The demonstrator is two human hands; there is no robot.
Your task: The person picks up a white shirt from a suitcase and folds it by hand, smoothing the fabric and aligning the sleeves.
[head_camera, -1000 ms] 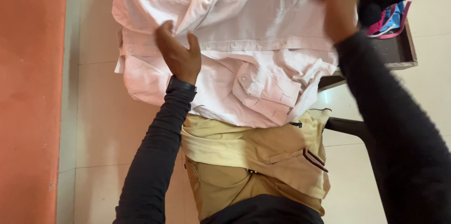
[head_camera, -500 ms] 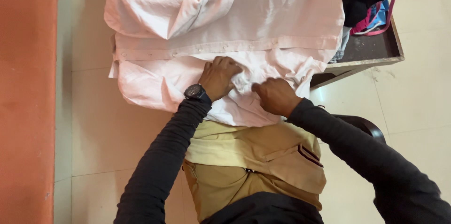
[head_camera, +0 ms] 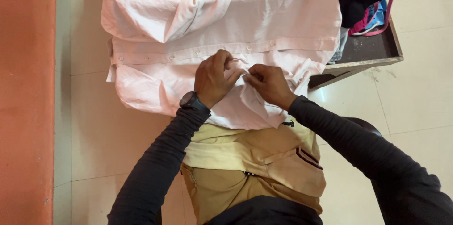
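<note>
Lying spread across your lap and the front edge of the low worktop (head_camera: 373, 57), the pale pink button-up shirt (head_camera: 283, 17) is running its long axis left to right across the view, with the button placket (head_camera: 188, 55) stretching as a straight band from the left hem side toward the right. A sleeve (head_camera: 155, 15) is folding over the upper left part.

You are pinching the fabric just below the placket with both hands, which are nearly touching each other at the middle of the shirt. Your left hand (head_camera: 213, 79), wearing a dark wristwatch (head_camera: 191, 100), is clenching a small fold of cloth between thumb and fingers. Your right hand (head_camera: 266, 83) is gripping the same gathered fold from the other side.

Half a second ago your hands were sitting lower and a little apart, pressing on the chest pocket; they are now raised toward the placket and drawn together, and the cloth between them is bunching into a ridge. A second ago your right hand was up at the far right edge of the shirt.

The dark tray-like worktop is carrying a heap of dark and pink-and-blue clothing (head_camera: 373, 8) at its right end, beside the shirt. Your khaki trousers (head_camera: 255, 159) are showing below the shirt's lower edge.
</note>
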